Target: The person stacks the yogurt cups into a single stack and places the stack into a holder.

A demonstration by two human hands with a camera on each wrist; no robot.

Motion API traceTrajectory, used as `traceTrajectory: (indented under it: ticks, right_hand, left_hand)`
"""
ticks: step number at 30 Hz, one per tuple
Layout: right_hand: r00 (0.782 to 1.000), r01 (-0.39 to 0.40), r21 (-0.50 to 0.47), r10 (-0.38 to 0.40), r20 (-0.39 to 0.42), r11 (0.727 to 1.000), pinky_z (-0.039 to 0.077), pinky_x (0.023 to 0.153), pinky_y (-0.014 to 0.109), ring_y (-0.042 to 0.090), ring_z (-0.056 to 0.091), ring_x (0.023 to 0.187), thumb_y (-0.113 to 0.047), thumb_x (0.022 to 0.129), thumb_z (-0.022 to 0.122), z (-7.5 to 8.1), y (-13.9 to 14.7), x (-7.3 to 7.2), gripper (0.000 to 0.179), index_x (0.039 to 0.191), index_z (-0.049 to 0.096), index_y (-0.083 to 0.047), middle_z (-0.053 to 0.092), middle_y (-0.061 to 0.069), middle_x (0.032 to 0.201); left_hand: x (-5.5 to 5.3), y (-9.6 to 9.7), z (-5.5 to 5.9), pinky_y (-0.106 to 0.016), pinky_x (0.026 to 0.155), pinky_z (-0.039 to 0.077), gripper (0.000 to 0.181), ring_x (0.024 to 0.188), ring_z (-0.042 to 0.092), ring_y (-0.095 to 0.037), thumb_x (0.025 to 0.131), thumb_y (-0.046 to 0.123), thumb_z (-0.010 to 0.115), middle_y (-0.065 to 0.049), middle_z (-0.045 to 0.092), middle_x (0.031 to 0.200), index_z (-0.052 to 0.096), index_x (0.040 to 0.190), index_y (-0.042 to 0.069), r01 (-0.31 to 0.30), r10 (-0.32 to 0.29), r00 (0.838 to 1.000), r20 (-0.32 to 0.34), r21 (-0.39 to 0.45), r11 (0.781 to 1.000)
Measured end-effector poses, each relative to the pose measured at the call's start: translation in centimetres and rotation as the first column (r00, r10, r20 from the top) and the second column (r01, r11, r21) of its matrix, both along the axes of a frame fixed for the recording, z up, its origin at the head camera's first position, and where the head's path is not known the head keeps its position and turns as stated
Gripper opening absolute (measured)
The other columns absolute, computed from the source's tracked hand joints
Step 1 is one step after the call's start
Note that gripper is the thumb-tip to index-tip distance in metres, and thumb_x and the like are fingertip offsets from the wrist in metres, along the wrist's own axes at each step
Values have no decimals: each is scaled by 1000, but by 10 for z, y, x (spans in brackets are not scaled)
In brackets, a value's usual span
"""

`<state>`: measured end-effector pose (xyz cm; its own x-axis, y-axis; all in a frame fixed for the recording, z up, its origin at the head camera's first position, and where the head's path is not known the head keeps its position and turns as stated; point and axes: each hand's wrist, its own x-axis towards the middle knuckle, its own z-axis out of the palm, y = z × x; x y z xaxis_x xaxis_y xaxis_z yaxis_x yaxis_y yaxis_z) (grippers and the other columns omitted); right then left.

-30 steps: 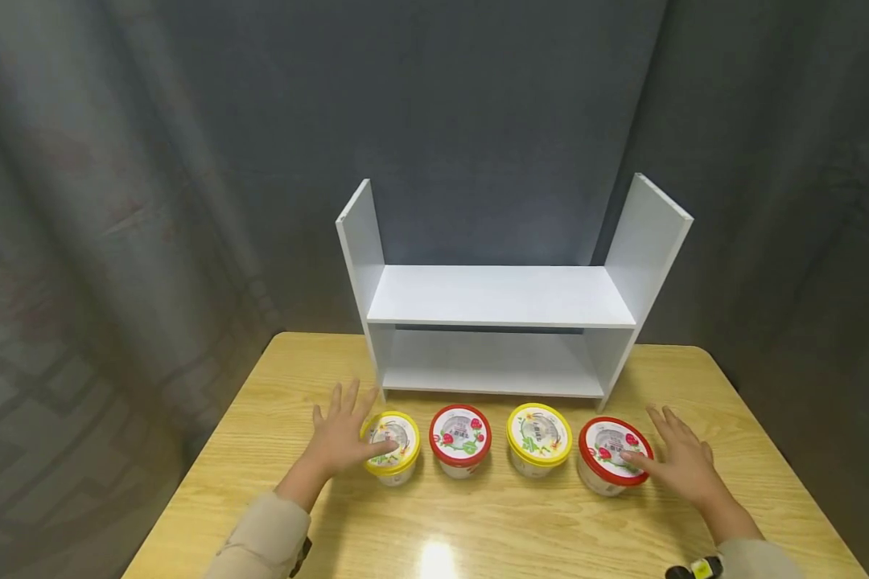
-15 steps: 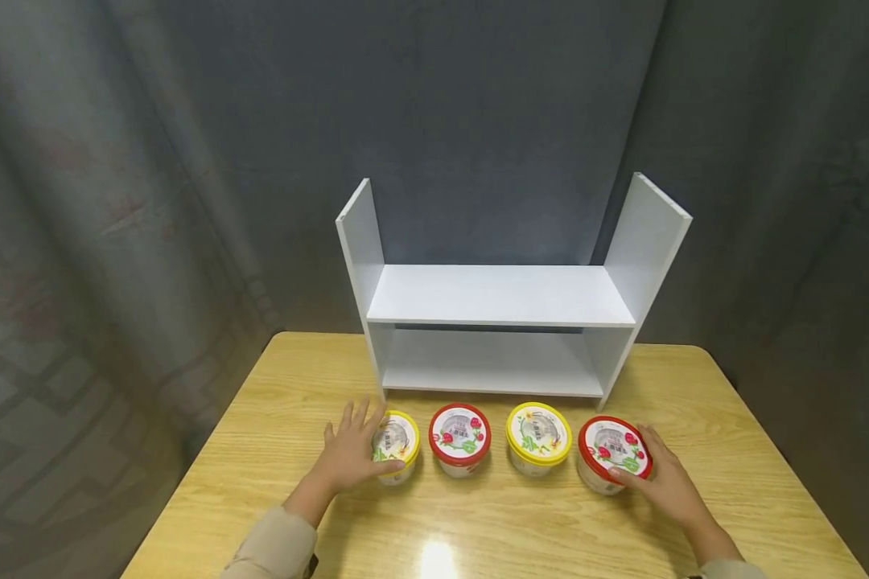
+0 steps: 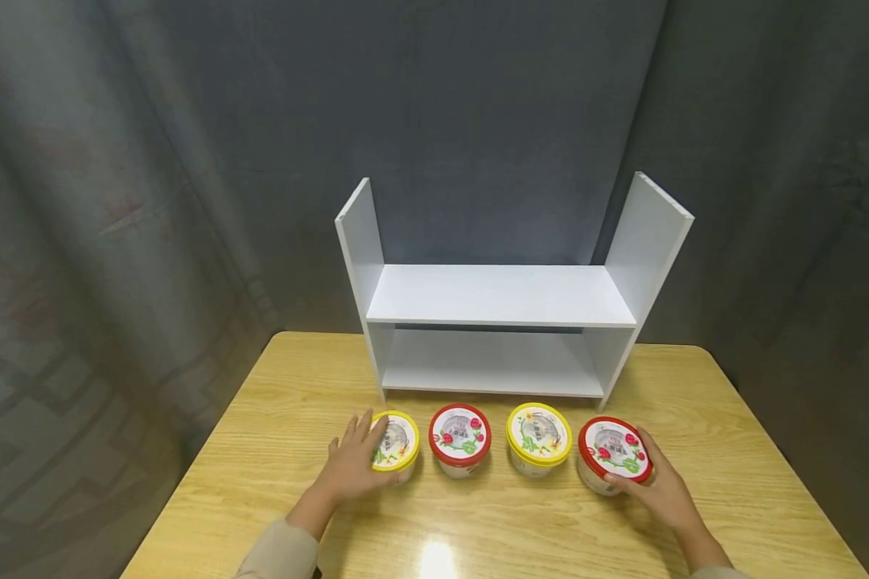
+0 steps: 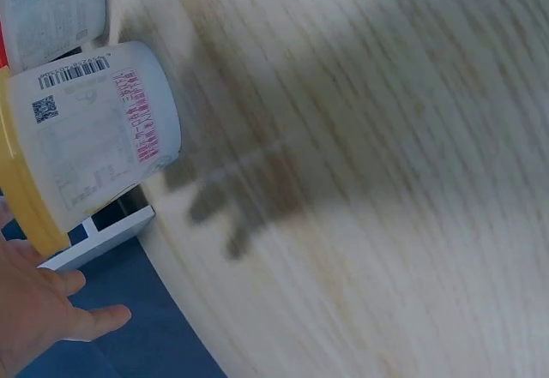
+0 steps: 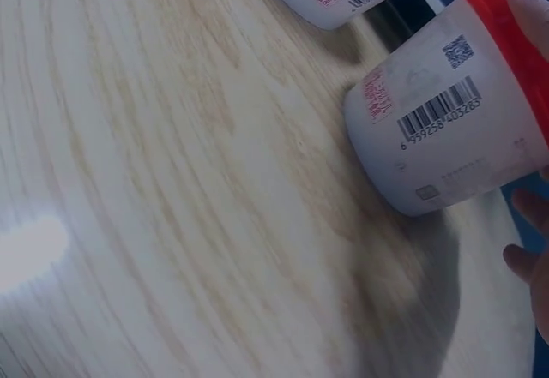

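In a row on the table stand paper tubs with printed lids. My left hand (image 3: 353, 466) holds the leftmost yellow-lidded tub (image 3: 398, 442), thumb at its near side and fingers over the left rim. The left wrist view shows that tub's white side (image 4: 99, 129) with a barcode, two fingers spread away below the lid. At the row's right end, my right hand (image 3: 662, 490) grips a red-lidded tub (image 3: 611, 446) from the right. Its thumb (image 5: 527, 9) lies on the red rim; the other fingers are partly hidden behind. Both held tubs stand upright.
Between the held tubs stand another red-lidded tub (image 3: 459, 434) and another yellow-lidded tub (image 3: 539, 434). Right behind the row rises a white two-level shelf (image 3: 500, 294) with tall side panels. The wooden table (image 3: 478, 531) ends before grey curtains (image 3: 492, 129).
Both hands have come in from hovering beside the end tubs: the left thumb moved down to the near side, and the right hand closed around its red-lidded tub. The tubs stay in place.
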<state>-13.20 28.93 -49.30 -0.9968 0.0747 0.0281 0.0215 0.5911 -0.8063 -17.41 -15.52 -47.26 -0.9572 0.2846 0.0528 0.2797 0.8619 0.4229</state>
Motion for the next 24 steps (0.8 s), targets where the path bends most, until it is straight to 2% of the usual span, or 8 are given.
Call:
traceTrajectory:
  ticks: [4,7,10,12,14,17,21,24]
  right_hand:
    - [999,34,-63,-31,41,997,18,90,61,48,15,119,-23,71,71,-3,-1,2,99,139,0,-8,13,31,135]
    - [996,71,-137,-63,59,988,18,92,59,45,14,120,-21,71,71,-6,-2,2,98,140,1,-13,11,29,137]
    - [994,98,-184,-90,55,978,24,98,30,36,17,121,-18,71,71,-9,-3,3,97,140,3,-16,14,26,137]
    - [994,107,-207,-101,39,972,26,90,11,26,21,120,-15,71,71,-12,-3,4,95,140,5,-15,16,24,137]
    - [993,118,-228,-111,39,967,24,77,-1,17,22,119,-15,71,71,-14,-4,4,95,140,6,-17,17,22,136]
    - [991,132,-274,-124,46,953,25,76,-1,14,23,118,-14,71,71,-16,-5,3,94,140,6,-18,17,21,136]
    - [989,150,-332,-138,60,931,27,78,0,16,23,118,-12,71,70,-18,-6,2,94,140,6,-20,16,20,137]
    - [987,159,-365,-153,48,917,29,78,1,4,27,112,-10,71,70,-21,-7,1,94,140,8,-21,17,17,136]
  left_hand:
    - [0,0,-4,-65,88,17,95,125,15,-36,61,59,64,-15,18,140,29,135,11,-11,12,1000,-5,40,999]
    - [0,0,-8,-63,88,21,95,123,23,-35,61,57,65,-15,19,140,30,134,8,-15,16,1000,-21,72,997]
    - [0,-1,-12,-59,89,23,95,119,31,-36,61,55,67,-15,19,140,31,134,6,-16,20,999,-35,104,994]
    - [0,-2,-15,-58,89,24,95,116,34,-37,61,53,68,-16,20,139,31,133,4,-13,20,999,-50,124,992]
    - [-1,-3,-17,-58,90,24,96,115,34,-39,60,51,70,-16,21,139,31,133,3,-20,29,998,-54,154,988]
    - [-2,-3,-20,-61,89,22,97,115,32,-42,58,49,72,-17,22,138,31,133,4,-31,42,998,-51,195,980]
    - [-1,-4,-23,-62,89,23,99,115,31,-44,57,47,74,-17,21,138,29,134,5,-61,66,998,-11,266,962]
    - [-1,-4,-25,-59,89,26,101,115,31,-44,55,44,76,-19,23,137,28,134,3,-79,79,997,15,337,938]
